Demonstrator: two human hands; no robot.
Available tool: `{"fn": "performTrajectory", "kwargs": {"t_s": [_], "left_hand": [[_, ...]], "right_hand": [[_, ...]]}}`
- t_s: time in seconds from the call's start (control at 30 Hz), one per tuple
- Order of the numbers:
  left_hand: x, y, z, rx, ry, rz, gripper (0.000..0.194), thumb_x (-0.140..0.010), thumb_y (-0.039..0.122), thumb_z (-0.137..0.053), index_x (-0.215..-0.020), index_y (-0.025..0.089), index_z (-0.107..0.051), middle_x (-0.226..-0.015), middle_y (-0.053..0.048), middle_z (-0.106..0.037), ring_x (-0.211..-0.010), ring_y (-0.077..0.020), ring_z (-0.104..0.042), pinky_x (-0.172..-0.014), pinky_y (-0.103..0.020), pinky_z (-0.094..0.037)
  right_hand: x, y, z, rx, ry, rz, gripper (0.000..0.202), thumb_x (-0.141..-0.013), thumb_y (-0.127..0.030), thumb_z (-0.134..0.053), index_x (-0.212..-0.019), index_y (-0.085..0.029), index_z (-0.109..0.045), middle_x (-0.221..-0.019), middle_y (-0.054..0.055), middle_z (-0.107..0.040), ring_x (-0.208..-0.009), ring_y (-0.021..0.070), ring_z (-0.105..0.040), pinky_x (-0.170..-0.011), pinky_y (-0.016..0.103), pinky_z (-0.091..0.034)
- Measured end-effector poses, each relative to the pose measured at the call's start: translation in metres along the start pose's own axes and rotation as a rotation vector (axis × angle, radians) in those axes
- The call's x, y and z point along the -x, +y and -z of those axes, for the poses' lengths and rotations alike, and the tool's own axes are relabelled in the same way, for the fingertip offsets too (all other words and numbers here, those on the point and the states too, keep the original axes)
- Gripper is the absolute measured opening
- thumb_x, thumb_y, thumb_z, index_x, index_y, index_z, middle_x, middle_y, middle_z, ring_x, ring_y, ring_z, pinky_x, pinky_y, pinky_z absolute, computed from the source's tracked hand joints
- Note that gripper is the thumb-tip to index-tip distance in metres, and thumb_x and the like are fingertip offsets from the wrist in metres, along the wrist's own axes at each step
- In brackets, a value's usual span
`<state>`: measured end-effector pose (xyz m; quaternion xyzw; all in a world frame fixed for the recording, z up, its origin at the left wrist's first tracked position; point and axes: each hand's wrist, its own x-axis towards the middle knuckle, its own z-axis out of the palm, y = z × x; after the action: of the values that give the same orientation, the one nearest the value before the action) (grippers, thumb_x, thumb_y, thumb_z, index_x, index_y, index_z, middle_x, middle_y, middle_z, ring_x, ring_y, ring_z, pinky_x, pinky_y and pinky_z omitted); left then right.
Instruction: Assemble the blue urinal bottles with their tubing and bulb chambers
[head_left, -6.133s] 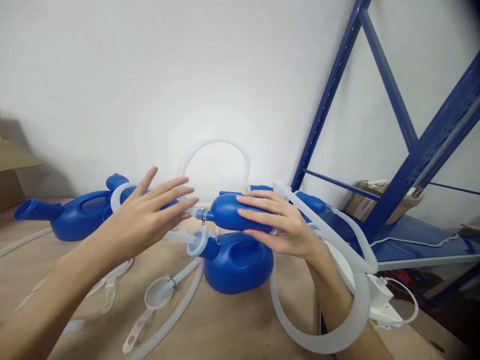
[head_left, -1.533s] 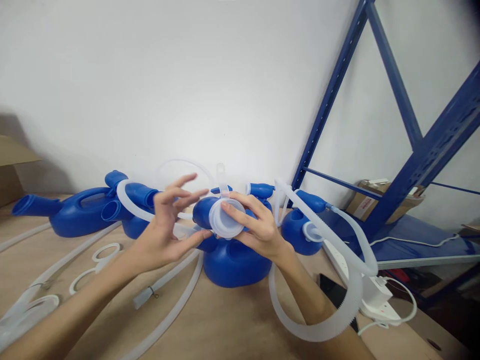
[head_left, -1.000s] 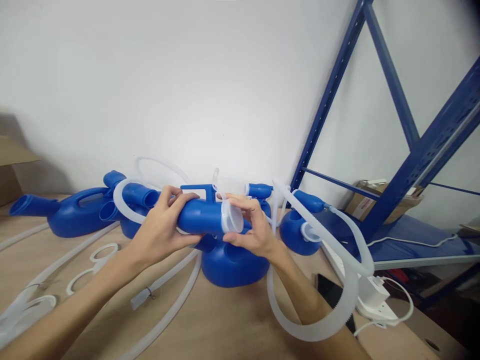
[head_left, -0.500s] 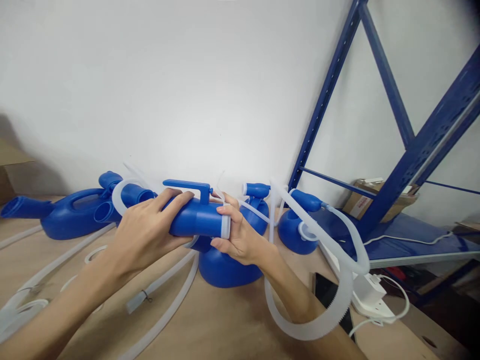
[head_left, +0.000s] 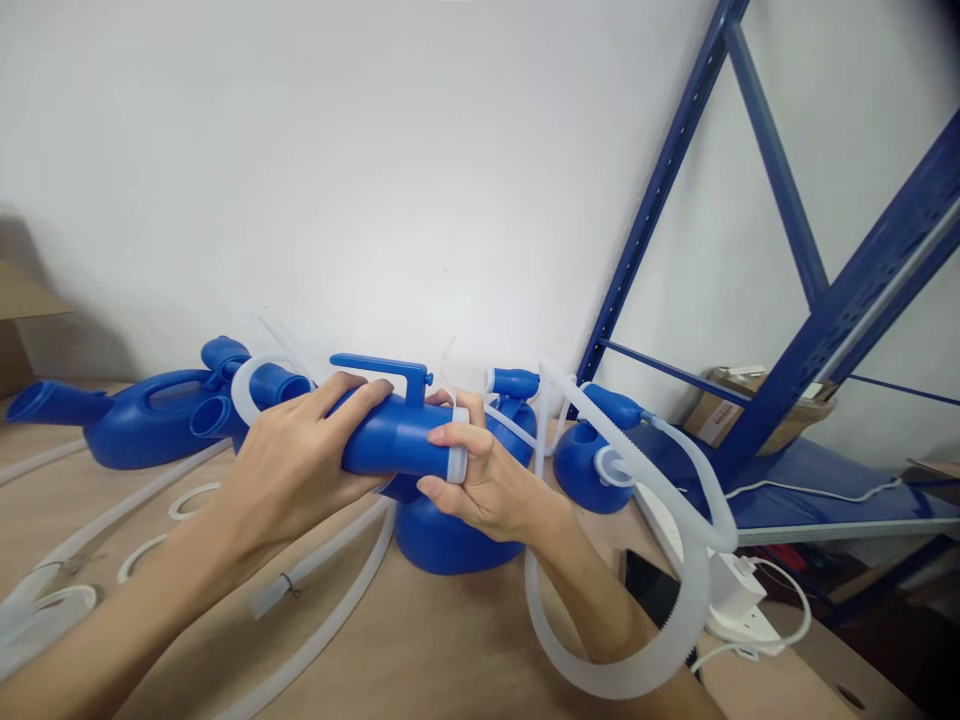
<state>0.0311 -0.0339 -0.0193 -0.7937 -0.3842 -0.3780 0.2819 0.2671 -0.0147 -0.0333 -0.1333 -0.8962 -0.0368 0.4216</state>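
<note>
A blue plastic tube-shaped piece (head_left: pixel 401 437) with a handle bar along its top is held level above the table. My left hand (head_left: pixel 296 450) wraps round its left part. At its right end sits a white ring (head_left: pixel 457 447), which the fingers and thumb of my right hand (head_left: pixel 487 475) grip. A thin white strip (head_left: pixel 448 365) stands up from beside the ring. Just below and behind my hands is a rounded blue container (head_left: pixel 454 540) on the table.
More blue containers (head_left: pixel 150 425) lie at the left, another (head_left: pixel 589 470) at the right. Clear hoses (head_left: pixel 352 610) cross the wooden table (head_left: pixel 435 650). A looped hose (head_left: pixel 694 590) hangs over my right forearm, near a phone (head_left: pixel 652 585) and power strip (head_left: pixel 742 615). Blue shelving (head_left: pixel 817 480) stands right.
The view has shifted slightly. Both hands keep their hold on the blue piece and its ring, with the ring end now a little further right in the picture.
</note>
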Motion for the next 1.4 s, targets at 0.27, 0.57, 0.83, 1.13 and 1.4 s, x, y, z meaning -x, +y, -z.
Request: {"fn": "performTrajectory", "kwargs": {"t_s": [0.27, 0.57, 0.83, 1.13, 1.4], "left_hand": [[-0.002, 0.008, 0.004, 0.002, 0.015, 0.031, 0.055, -0.076, 0.045, -0.072, -0.125, 0.021, -0.059, -0.106, -0.010, -0.075, -0.071, -0.0280, -0.073, -0.051, -0.033, -0.048], [-0.002, 0.010, 0.008, -0.001, 0.048, 0.061, 0.048, -0.076, 0.041, -0.068, -0.120, 0.024, -0.058, -0.098, -0.007, -0.075, -0.070, -0.0303, -0.073, -0.053, -0.036, -0.048], [-0.001, 0.018, 0.014, -0.007, 0.072, 0.042, 0.044, -0.089, 0.042, -0.063, -0.125, 0.022, -0.048, -0.107, -0.009, -0.074, -0.078, -0.0273, -0.075, -0.056, -0.034, -0.050], [-0.003, 0.016, 0.008, -0.176, 0.070, -0.049, 0.055, -0.087, 0.046, -0.069, -0.132, 0.021, -0.051, -0.109, -0.012, -0.076, -0.068, -0.0299, -0.073, -0.054, -0.036, -0.047], [0.003, 0.017, 0.001, -0.259, 0.112, -0.114, 0.060, -0.089, 0.041, -0.070, -0.140, 0.020, -0.047, -0.108, -0.012, -0.076, -0.068, -0.0263, -0.071, -0.059, -0.035, -0.047]], "right_hand": [[-0.002, -0.004, -0.001, 0.023, 0.018, 0.025, 0.050, -0.102, -0.033, -0.057, -0.142, -0.036, -0.027, -0.141, 0.010, -0.037, -0.142, 0.0251, -0.042, -0.112, 0.050, -0.052], [-0.008, -0.020, -0.006, 0.043, 0.064, -0.061, 0.077, -0.103, -0.032, -0.057, -0.160, -0.036, -0.006, -0.151, 0.010, -0.047, -0.143, 0.0284, -0.042, -0.118, 0.055, -0.045], [-0.007, -0.022, 0.001, 0.017, 0.104, -0.085, 0.082, -0.101, -0.033, -0.061, -0.163, -0.040, -0.008, -0.150, 0.010, -0.046, -0.140, 0.0299, -0.046, -0.116, 0.058, -0.046], [-0.009, -0.001, -0.001, -0.393, 0.287, -0.222, 0.077, -0.110, -0.051, -0.028, -0.160, -0.034, 0.029, -0.154, 0.018, -0.049, -0.137, 0.0252, -0.058, -0.106, 0.052, -0.056], [-0.004, 0.004, 0.006, -0.091, 0.316, -0.193, 0.049, -0.106, -0.025, -0.049, -0.155, -0.030, -0.047, -0.155, 0.009, -0.055, -0.136, 0.0222, -0.060, -0.102, 0.040, -0.061]]}}
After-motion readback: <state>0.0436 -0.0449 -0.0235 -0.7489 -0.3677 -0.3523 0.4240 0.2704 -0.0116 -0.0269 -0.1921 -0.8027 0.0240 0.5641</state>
